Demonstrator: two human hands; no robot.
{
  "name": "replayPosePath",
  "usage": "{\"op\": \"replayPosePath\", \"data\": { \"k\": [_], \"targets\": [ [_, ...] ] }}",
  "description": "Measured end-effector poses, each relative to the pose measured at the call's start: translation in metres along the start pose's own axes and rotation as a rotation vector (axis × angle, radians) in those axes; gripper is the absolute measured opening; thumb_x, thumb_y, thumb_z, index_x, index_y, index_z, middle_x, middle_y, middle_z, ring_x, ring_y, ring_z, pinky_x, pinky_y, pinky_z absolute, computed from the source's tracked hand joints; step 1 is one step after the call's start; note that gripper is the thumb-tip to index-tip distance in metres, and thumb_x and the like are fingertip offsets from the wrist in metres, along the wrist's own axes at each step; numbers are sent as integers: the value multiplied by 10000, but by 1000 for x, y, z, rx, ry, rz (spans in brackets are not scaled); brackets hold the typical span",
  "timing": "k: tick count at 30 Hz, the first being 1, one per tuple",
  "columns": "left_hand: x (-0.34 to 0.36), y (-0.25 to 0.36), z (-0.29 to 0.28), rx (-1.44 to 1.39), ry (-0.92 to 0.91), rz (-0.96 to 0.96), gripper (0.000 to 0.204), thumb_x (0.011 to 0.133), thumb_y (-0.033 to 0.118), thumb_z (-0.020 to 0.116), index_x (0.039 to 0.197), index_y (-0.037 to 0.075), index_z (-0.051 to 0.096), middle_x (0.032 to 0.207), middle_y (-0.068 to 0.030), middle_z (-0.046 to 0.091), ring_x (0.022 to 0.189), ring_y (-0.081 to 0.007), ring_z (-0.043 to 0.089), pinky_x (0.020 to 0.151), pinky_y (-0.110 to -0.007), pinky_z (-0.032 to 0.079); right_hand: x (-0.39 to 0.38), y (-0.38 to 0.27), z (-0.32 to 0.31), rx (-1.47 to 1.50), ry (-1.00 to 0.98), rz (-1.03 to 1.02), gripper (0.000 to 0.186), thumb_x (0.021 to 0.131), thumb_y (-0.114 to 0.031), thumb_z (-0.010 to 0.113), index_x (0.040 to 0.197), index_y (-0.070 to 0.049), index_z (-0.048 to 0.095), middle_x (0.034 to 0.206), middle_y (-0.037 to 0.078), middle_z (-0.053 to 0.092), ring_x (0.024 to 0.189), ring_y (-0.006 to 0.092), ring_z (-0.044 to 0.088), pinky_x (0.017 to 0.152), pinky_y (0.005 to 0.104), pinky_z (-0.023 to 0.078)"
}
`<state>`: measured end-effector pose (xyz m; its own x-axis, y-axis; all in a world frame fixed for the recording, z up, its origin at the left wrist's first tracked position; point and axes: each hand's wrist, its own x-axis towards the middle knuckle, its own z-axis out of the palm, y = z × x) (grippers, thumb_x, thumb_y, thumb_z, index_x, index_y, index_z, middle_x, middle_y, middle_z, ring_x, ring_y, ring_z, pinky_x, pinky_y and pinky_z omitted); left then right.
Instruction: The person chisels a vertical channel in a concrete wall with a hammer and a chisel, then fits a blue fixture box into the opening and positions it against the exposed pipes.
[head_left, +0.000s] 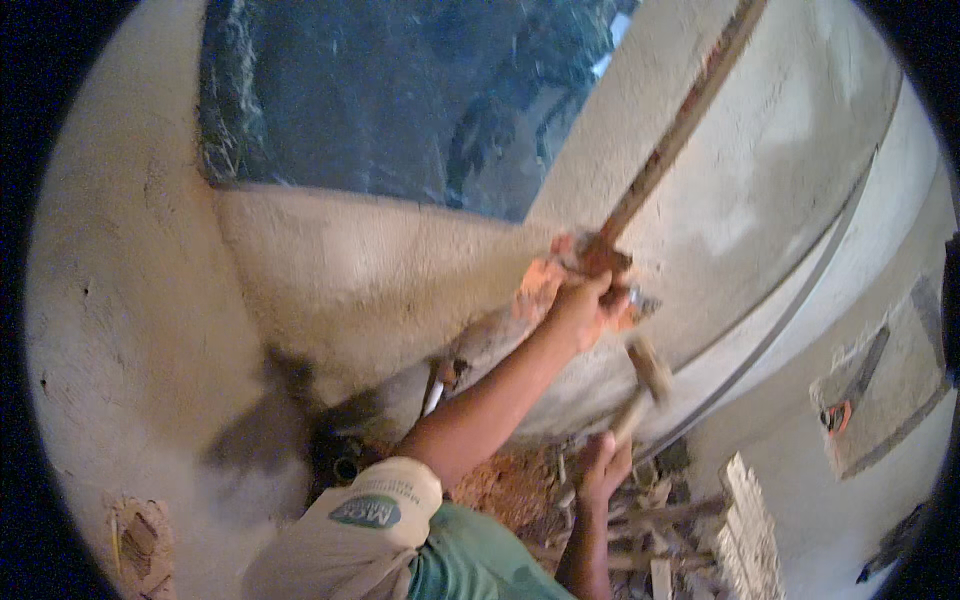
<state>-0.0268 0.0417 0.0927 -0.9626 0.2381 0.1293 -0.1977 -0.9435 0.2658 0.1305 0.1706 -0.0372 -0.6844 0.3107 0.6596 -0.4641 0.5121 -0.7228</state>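
My left hand (585, 308) is closed against the wall, beside a broken patch of exposed orange brick (540, 280). Blur and the fingers hide what it grips. Lower and to the right, my right hand (604, 468) is wrapped round the handle of a hammer (650, 370). The hammer's head is raised just below and right of my left hand, apart from it. From the broken patch a narrow groove (680, 130) cut in the plaster runs up to the right.
A dark glossy panel (380, 100) is set in the wall above. Rubble (505, 490) and wood scraps lie below, with a pale jagged board (748, 530) at the lower right. Another cut groove with an orange-rimmed box (836, 416) shows on the right wall. A pipe (433, 397) stands near my left forearm.
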Motion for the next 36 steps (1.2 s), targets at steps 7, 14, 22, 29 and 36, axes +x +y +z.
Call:
{"op": "replayPosePath", "data": {
  "k": [7,14,22,29,36],
  "targets": [
    [-44,12,-44,366,-108,-116,128,824,109,477,894,6,506,899,-99,541,742,-198,552,640,-327,481,1,-64,1,362,73,-11,626,758,-644,422,836,-23,416,619,73,453,491,152,460,427,256,408],
    [-61,19,-43,540,-161,-32,201,832,148,502,1010,61,468,945,-50,538,773,-173,557,625,-327,479,-28,-52,2,369,92,-145,639,737,-650,441,861,-26,391,630,84,462,513,149,467,449,247,420],
    [-57,17,-48,530,-211,-22,209,822,147,490,1011,57,496,905,-43,544,738,-156,551,607,-302,458,-44,-54,-3,462,83,-268,657,706,-667,467,868,-35,391,635,98,480,529,156,477,494,271,437],
    [-52,19,-47,516,-280,18,178,830,141,479,983,50,494,866,-39,532,721,-145,535,607,-293,457,-60,-51,-23,350,-3,-176,648,704,-654,488,887,-40,392,636,102,478,528,165,478,496,280,437],
    [-48,12,-49,449,-348,90,153,838,133,499,940,20,513,803,-36,536,689,-128,520,591,-266,448,-47,-18,10,499,156,-594,529,769,-546,516,830,-31,411,687,104,491,528,184,475,502,314,428]
  ]
}}
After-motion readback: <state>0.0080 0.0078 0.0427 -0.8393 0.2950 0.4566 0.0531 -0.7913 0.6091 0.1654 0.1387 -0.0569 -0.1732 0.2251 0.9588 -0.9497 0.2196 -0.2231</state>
